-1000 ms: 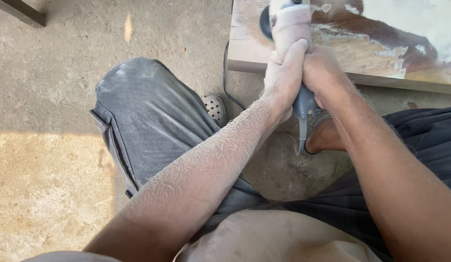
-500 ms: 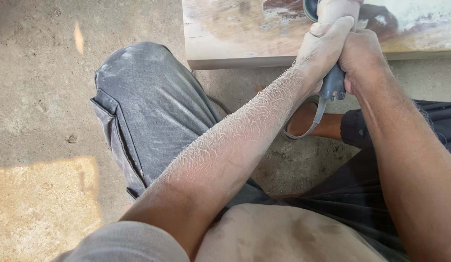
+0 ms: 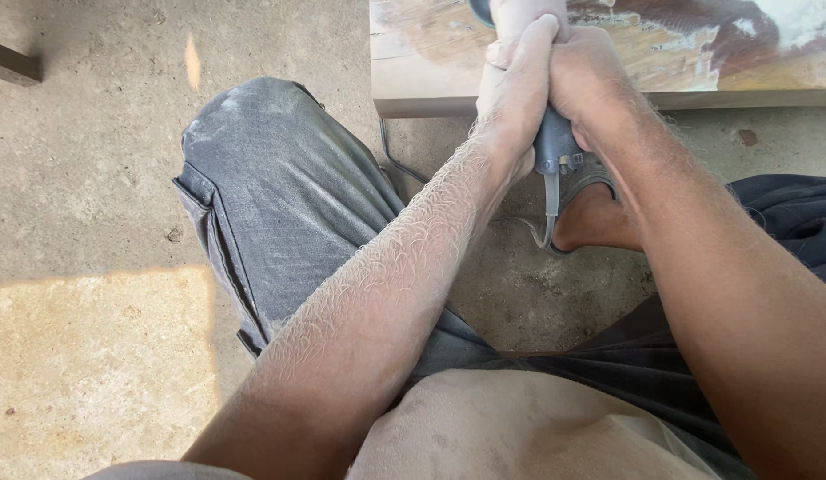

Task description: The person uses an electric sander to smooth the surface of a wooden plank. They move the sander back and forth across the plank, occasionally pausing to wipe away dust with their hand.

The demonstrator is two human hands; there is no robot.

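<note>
Grinder (image 3: 555, 147) head cut off — fingers (image 3: 519, 62) hide its body.

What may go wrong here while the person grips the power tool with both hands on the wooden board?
The cord hangs from the grinder and loops near the bare foot; it might snag or trip. The left hand and right hand sit close to the disc at the frame's top edge, so a slip could cut fingers. Fine dust coats the forearms, and the wooden board appears unclamped and may shift.
</note>
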